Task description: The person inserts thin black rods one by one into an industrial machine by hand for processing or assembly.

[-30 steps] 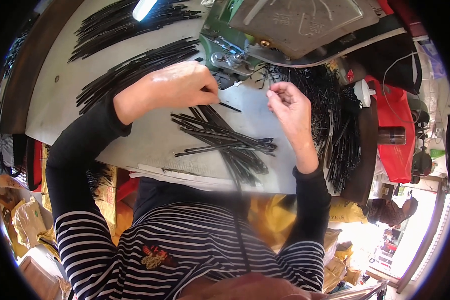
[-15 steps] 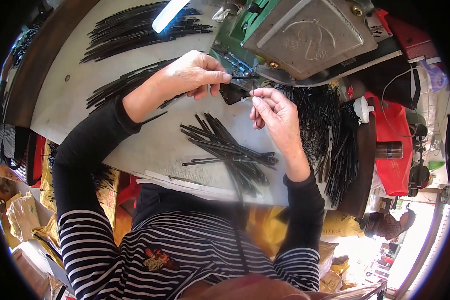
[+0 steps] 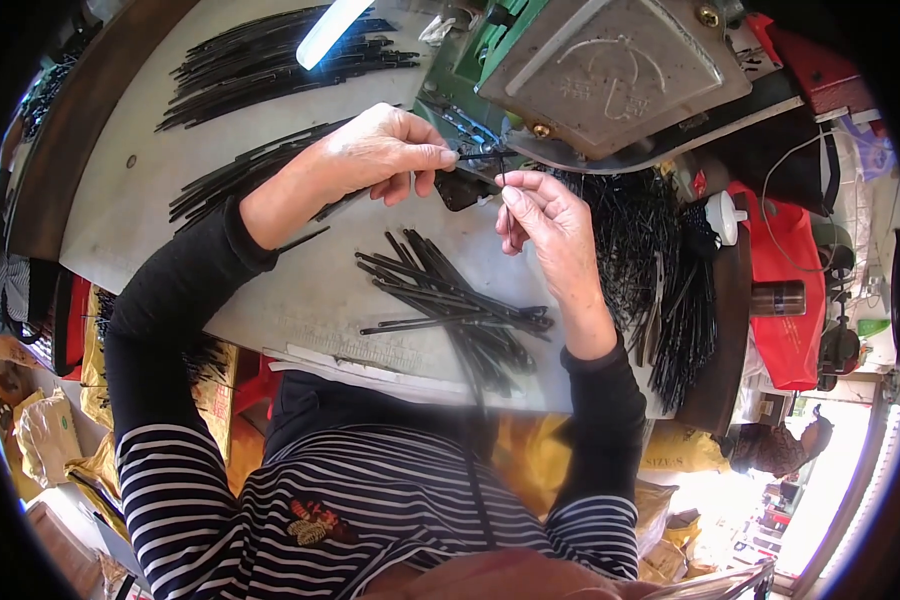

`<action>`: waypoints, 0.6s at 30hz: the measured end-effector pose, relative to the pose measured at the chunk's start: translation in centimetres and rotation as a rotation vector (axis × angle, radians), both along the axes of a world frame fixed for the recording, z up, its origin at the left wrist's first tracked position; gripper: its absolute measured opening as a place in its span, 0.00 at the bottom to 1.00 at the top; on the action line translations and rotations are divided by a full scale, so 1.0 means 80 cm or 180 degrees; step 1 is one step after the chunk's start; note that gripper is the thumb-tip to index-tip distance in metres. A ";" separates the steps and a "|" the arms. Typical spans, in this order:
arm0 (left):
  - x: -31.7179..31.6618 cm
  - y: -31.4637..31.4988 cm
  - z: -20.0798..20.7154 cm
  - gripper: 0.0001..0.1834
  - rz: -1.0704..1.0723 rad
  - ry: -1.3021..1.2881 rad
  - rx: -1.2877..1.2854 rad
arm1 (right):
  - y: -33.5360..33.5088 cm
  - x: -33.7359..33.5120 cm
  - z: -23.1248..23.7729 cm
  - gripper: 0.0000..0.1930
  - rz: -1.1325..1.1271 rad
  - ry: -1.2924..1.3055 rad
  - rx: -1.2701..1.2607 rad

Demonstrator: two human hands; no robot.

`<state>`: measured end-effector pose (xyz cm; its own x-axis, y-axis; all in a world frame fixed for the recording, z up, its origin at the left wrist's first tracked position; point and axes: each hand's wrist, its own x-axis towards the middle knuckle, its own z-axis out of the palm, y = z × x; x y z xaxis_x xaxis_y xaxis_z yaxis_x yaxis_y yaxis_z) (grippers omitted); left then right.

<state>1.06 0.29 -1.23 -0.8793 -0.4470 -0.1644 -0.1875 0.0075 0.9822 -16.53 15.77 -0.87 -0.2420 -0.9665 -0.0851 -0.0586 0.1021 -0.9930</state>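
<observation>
My left hand [image 3: 395, 155] is closed, thumb and forefinger pinching a thin black strip [image 3: 482, 156] that points right toward the machine's working head. My right hand [image 3: 548, 215], also closed, pinches a second thin black rod [image 3: 502, 174] standing nearly upright. The rod's upper end meets or crosses the strip's tip; which of the two I cannot tell. Both hands are just in front of a green and grey bench machine [image 3: 610, 75]. Below them, a loose crisscross pile of black strips [image 3: 450, 290] lies on the pale tabletop [image 3: 300, 290].
Bundles of long black strips [image 3: 280, 65] lie at the far left, with another bundle [image 3: 255, 170] partly under my left forearm. A dense heap of black rods [image 3: 660, 270] fills the right side. A white tube lamp [image 3: 332, 32] hangs over the table. Beyond the right edge is a red bag [image 3: 780, 300].
My right hand has brought its rod up to the end of the strip in my left hand. The left hand keeps its pinch, and the whole view has shifted slightly.
</observation>
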 end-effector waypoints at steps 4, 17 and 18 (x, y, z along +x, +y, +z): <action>0.001 -0.001 0.004 0.15 0.0054 -0.0078 -0.0062 | -0.005 -0.001 0.001 0.13 0.0001 -0.0106 -0.0035; 0.004 -0.003 0.007 0.17 0.0046 -0.0025 0.0128 | -0.011 0.001 0.002 0.12 -0.0018 -0.0165 -0.0029; 0.004 -0.004 0.007 0.17 0.0065 -0.0025 0.0134 | -0.013 0.001 0.002 0.12 -0.0016 -0.0175 -0.0041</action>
